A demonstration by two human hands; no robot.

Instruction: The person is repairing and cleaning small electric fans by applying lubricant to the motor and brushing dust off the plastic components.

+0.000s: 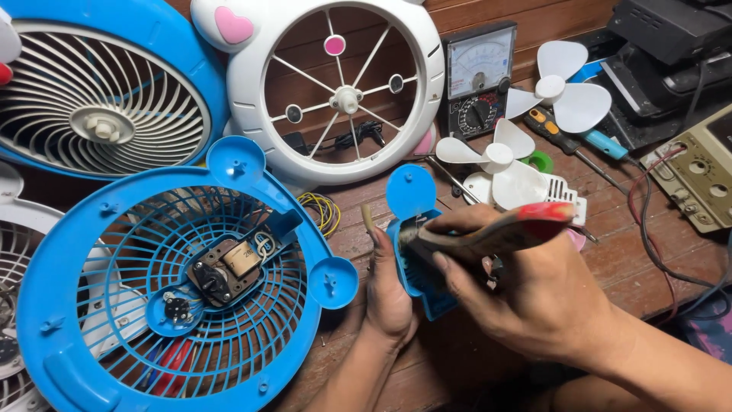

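Glossy blue plastic fan grille (91, 305) lies on a rough, matt wooden table (610, 229).

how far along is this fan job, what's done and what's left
Done, by the look of it: the fan is apart. The blue rear grille lies flat with its motor exposed, and two white blades lie loose on the table. In hand: the left hand holds a small blue part while the right hand works a brush over it. Left: probably reassembly; nothing is rejoined.
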